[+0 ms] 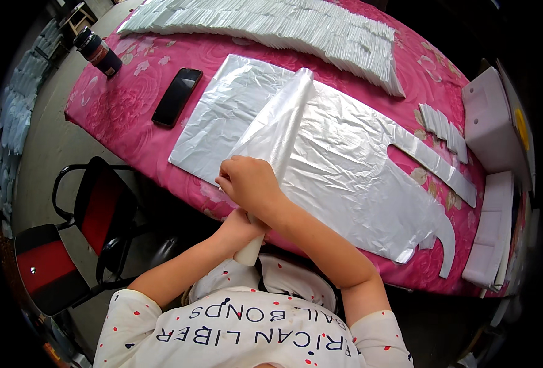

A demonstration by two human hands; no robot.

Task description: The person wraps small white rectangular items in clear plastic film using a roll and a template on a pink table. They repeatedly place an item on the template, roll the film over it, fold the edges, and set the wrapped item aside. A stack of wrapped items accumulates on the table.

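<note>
A stack of white plastic vest-type bags [345, 172] lies flat on the table in front of me, its handle ends at the right. Its left part is turned up into a rolled fold [290, 116] running from the far edge toward me. My left hand [242, 230] is wrapped round a white tube [248, 253] at the near table edge, in line with the fold. Whether the tube runs inside it is hidden. Just beyond, my right hand [251, 184] crosses over with curled fingers at the fold's near end. What those fingers grip is hidden.
A pink floral tablecloth [118, 92] covers the table. A long row of folded white bags [283, 27] lies along the far side. A black phone [177, 97] and a dark bottle [98, 52] are at left. White foam boxes [498, 116] stand right; a red-black chair [93, 227] stands left.
</note>
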